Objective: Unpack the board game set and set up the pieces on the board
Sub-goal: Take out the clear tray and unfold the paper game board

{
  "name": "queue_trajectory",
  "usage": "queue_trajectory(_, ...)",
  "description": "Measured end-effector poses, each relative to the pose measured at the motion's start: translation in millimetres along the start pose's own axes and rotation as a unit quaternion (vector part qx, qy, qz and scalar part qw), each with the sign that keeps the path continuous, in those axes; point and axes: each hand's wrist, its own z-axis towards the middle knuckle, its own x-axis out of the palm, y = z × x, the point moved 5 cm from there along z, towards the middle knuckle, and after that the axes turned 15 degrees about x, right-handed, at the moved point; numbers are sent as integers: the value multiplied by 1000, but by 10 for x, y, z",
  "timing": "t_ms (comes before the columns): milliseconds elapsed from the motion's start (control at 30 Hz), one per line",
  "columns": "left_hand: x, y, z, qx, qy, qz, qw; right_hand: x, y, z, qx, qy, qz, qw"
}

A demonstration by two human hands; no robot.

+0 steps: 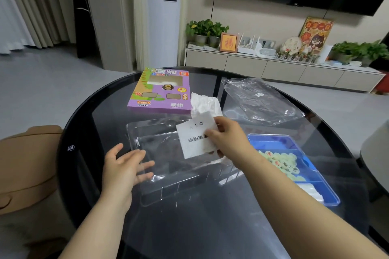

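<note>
A purple game box (160, 92) lies at the far side of the round dark glass table (84, 124). In front of it sits a clear plastic tray (168, 176). My right hand (228, 139) pinches a folded white paper sheet (194, 136) with printed characters, held above the tray; its upper end is crumpled. My left hand (124, 170) hovers open at the tray's left edge, fingers spread. A blue plastic tray (271, 143) on the right holds several round pale game pieces (283, 163) with red and dark characters.
A crumpled clear plastic bag (259, 99) lies at the table's far right. A tan chair (25, 166) stands to the left of the table. A low cabinet (273, 67) with plants and ornaments runs along the back wall.
</note>
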Motion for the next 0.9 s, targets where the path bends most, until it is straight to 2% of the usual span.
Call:
queue_trajectory(100, -21, -8, 0, -15, 10, -16, 1000, -248, -84, -31, 41, -43, 101, 993)
queue_trajectory(200, -52, -18, -24, -1, 10, -14, 1000, -473, -192, -56, 74, -65, 148, 984)
queue_trajectory(433, -286, -125, 126, 19, -39, -7, 999, -765, -420, 91, 137, -84, 128, 979)
queue_trajectory(533, -403, -160, 211, 5, -52, -20, 998, -666, -409, 193, 148, -56, 89, 983)
queue_trajectory(633, -572, -155, 243, -14, -67, -30, 997, -461, -426, 289, 141, -20, -12, 990)
queue_trajectory(900, -872, -312, 273, -29, -76, -44, 996, -234, -468, 539, 127, -66, -181, 973)
